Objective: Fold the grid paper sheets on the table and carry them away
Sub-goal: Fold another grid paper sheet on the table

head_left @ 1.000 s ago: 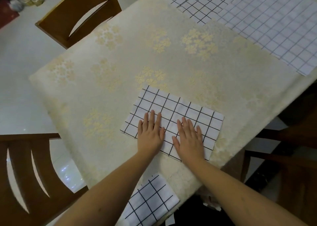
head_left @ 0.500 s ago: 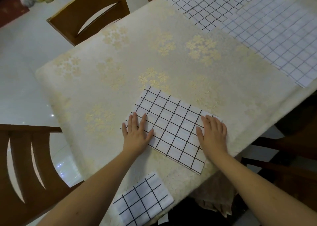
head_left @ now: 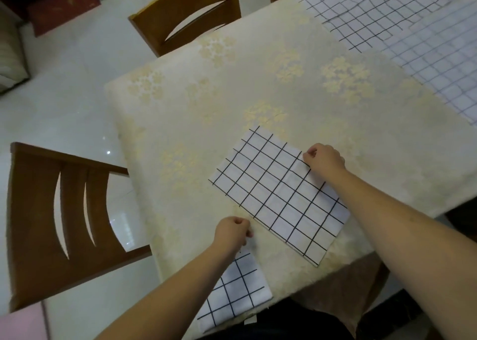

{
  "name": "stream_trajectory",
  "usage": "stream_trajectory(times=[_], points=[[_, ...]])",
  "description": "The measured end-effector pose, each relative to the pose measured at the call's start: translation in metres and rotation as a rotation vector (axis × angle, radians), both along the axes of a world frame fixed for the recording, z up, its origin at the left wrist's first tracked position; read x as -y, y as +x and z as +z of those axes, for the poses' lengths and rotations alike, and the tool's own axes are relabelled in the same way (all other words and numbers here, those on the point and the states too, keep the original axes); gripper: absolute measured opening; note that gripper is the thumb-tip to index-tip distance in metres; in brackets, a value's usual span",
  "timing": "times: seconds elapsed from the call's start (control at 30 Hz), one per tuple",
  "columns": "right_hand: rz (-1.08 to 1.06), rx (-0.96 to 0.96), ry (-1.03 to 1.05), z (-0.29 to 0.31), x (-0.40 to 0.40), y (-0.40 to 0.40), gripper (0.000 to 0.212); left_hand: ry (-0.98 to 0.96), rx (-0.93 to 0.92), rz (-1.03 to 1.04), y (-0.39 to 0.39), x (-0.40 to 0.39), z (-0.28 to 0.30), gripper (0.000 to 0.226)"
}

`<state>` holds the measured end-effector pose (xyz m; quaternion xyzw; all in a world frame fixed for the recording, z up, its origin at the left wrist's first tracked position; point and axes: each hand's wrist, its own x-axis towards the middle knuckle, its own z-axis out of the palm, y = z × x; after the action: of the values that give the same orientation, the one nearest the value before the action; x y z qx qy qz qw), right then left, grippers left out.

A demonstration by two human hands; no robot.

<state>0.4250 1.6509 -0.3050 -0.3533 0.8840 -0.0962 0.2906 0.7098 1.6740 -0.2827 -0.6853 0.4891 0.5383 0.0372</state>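
mid-fold: right hand [head_left: 324,159] pinches folded sheet [head_left: 278,195] far corner, left hand [head_left: 233,232] curled shut at near edge w/ grip unclear; next, fold over squarely.

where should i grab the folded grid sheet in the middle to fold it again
Pinch the folded grid sheet at the two corners of one short edge. The right hand is at the far right corner, the left hand near the near left edge. It lies flat, so slide fingertips under the thin edge from the side.

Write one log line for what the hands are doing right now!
left hand: pinching near edge of sheet | right hand: pinching far edge | sheet: flat on table
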Motion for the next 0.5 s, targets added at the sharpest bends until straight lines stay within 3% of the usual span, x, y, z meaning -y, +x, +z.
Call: stream_trajectory(times=[0.3,0.5], points=[[-0.014,0.129,0.102,0.010,0.008,-0.003,0.046,0.232,-0.302,0.391,-0.013,-0.017,0.000,0.018],[-0.095,0.267,-0.058,0.020,-0.001,-0.005,0.032,0.225,-0.391,0.514,-0.014,-0.017,-0.007,0.016]])
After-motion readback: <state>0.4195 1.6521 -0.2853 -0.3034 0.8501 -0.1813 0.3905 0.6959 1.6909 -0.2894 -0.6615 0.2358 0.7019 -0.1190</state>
